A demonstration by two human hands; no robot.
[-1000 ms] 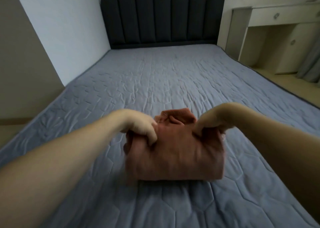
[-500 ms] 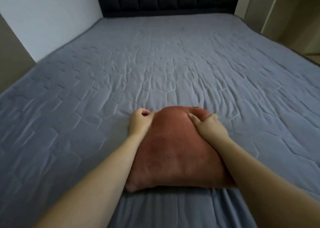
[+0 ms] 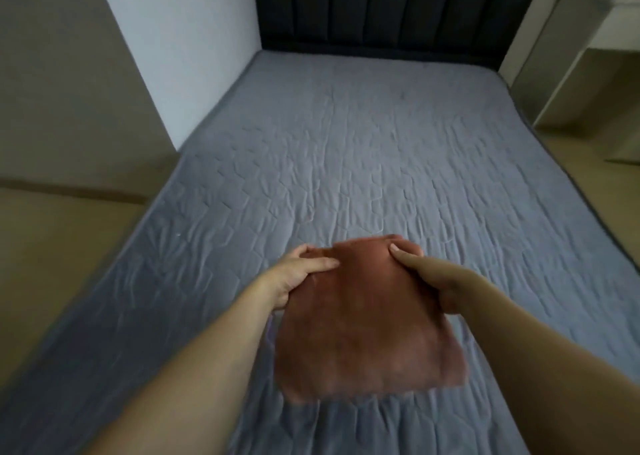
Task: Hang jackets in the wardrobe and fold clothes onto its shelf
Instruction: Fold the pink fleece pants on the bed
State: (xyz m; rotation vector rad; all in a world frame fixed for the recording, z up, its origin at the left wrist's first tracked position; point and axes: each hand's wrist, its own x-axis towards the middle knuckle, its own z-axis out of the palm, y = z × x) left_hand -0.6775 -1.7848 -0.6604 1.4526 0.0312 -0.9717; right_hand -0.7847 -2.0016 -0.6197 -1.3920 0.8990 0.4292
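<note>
A folded rust-red garment (image 3: 367, 330) is held up over the grey quilted bed (image 3: 346, 164), its near edge hanging free above the cover. My left hand (image 3: 298, 274) grips its left far side, thumb on top and fingers underneath. On the right far side my right hand (image 3: 436, 281) grips it the same way, thumb lying across the top. No wardrobe or shelf shows in this view.
A dark padded headboard (image 3: 381, 8) stands at the far end of the bed. A pale wall (image 3: 187, 39) runs along the left. Beige cabinetry (image 3: 571, 67) stands at the right, with wooden floor (image 3: 52, 247) on both sides of the bed.
The garment went from being pressed flat on the bed to being lifted off it in both hands. The camera has risen and pulled back.
</note>
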